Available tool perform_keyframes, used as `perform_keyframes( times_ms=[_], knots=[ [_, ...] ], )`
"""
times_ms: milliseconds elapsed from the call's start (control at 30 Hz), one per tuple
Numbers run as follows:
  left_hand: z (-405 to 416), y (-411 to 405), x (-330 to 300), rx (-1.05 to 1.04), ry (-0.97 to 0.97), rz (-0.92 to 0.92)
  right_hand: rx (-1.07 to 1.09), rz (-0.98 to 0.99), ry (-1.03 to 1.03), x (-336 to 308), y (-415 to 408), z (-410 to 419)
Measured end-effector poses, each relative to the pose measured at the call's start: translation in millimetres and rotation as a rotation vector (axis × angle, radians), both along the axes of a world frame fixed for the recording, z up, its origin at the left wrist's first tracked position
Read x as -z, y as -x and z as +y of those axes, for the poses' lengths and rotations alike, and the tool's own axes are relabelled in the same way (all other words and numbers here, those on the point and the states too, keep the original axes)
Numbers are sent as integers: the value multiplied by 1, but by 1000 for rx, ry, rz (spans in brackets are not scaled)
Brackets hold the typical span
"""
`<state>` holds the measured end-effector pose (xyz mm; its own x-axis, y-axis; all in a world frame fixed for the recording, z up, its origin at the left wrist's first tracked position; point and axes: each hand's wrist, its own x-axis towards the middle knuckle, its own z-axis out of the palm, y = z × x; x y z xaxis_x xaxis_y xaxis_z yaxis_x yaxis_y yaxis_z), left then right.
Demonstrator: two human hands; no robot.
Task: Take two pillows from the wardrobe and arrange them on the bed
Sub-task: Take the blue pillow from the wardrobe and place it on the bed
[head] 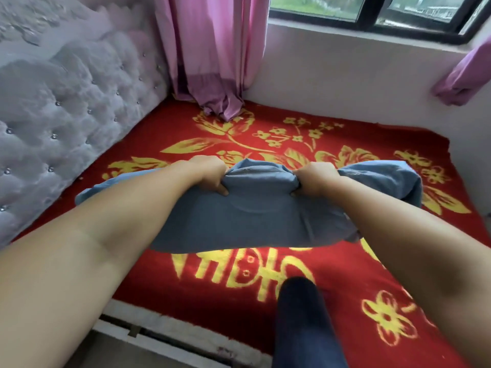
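Observation:
A blue-grey pillow [255, 216] is held just above the bed [332, 274], which is covered by a red blanket with yellow flowers. My left hand [210, 173] clutches a bunch of the pillow's far edge, and my right hand [316, 180] clutches the same edge further right. The pillow's left end shows beyond my left forearm near the headboard, and its right end bulges past my right hand. Whether a second pillow lies under or behind it cannot be told.
A tufted grey headboard [66, 115] runs along the left. Pink curtains [215, 57] hang at the far corner below a window [372, 14], and a white wall closes the far side. My knee in dark trousers [303, 322] rests on the bed's near edge.

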<state>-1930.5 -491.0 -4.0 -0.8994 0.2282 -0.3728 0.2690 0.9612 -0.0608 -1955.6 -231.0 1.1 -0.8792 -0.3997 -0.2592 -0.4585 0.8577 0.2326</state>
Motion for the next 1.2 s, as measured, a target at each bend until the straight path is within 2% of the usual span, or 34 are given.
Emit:
perform_keyframes(
  times_ms=[200,433,533,633,800,933,1200],
  knots=[
    [-1,99,5,-75,-32,-54,-145,47,-22,7,129,-2],
    [58,268,17,-81,9,-139,-120,-65,23,43,292,56],
    [87,309,18,-66,-6,-80,-111,-71,-9,37,336,85],
    [85,335,4,-101,-54,-4,-151,8,2,9,373,86],
    [36,343,-16,-199,-120,1,-292,85,-31,-37,407,28],
    [-25,336,-10,-259,-130,-31,-339,63,-7,-38,402,-33],
    [-129,369,-6,-131,-46,-138,-135,-109,-6,4,408,-133]
  ],
)
